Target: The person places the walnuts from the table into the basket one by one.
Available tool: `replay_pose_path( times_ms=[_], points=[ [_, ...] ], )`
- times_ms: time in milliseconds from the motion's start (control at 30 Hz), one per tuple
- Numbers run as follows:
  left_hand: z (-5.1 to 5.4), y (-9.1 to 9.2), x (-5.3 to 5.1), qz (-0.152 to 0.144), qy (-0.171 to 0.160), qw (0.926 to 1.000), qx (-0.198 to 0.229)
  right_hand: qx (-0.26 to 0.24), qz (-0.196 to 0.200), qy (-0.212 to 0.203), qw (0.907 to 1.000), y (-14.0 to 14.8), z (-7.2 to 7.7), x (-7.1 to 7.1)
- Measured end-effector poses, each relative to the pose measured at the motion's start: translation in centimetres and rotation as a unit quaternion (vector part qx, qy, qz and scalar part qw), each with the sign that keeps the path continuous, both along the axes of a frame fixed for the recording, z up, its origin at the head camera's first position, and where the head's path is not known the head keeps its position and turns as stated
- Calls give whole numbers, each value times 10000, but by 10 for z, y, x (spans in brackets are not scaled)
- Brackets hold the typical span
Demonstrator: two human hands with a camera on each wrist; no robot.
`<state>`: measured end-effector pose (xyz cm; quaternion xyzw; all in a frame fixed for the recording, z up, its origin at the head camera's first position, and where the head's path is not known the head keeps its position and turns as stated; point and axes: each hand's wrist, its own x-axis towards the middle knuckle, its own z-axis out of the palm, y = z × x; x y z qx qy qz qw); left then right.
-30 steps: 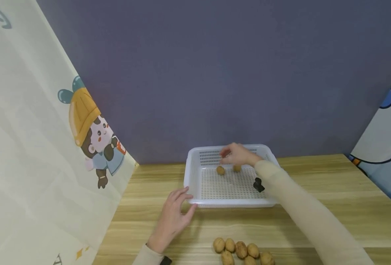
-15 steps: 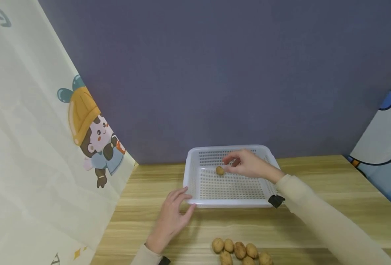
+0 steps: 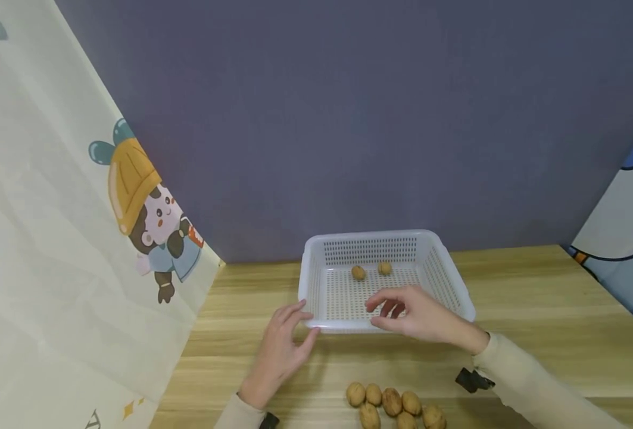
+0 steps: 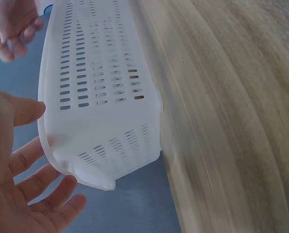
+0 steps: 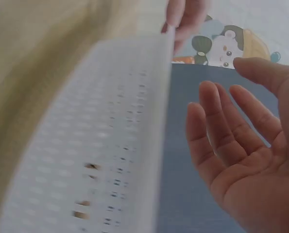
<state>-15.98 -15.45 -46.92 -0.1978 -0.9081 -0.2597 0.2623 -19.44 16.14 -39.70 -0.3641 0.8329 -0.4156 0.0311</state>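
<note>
Two walnuts (image 3: 358,273) lie in the white basket (image 3: 343,326), near its far wall and about midway between left and right; they are close but apart, the right one slightly farther off. The basket stands flat at the far side of the wood-grained bench (image 3: 514,286), just before a dark wall (image 3: 348,119).

The left hand (image 3: 278,348) is at the basket's near left corner, thumb and fingers spread on either side of it, fingertips at the rim. The right hand (image 3: 415,316) hangs over the near rim, right of the middle, thumb apart from the loosely bent fingers.

Seven more nuts (image 3: 392,401) show on the near part of the bench, grouped in front of the basket; the nearest are cut off by the view's lower edge. Pale sleeves (image 3: 530,375) cover both arms. On the left, a light panel (image 3: 37,238) bears a cartoon figure (image 3: 150,220) in a yellow hat.
</note>
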Motion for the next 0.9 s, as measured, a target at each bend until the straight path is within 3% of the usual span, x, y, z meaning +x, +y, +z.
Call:
replay_pose_path(
  times_ms=[233,433,667,900],
  points=[
    [2,0,-1,22,-31,10000,-32,-91,228,-554,9982,18,-24,23],
    [-1,2,-1,18,-111,9999,-79,-182,378,-672,9969,38,-51,39],
    [-1,1,0,2,-140,9999,-24,-252,800,-700,9940,42,-80,51],
    [2,-1,1,38,-199,9998,-6,-146,921,-1496,9843,43,-91,56]
  ],
)
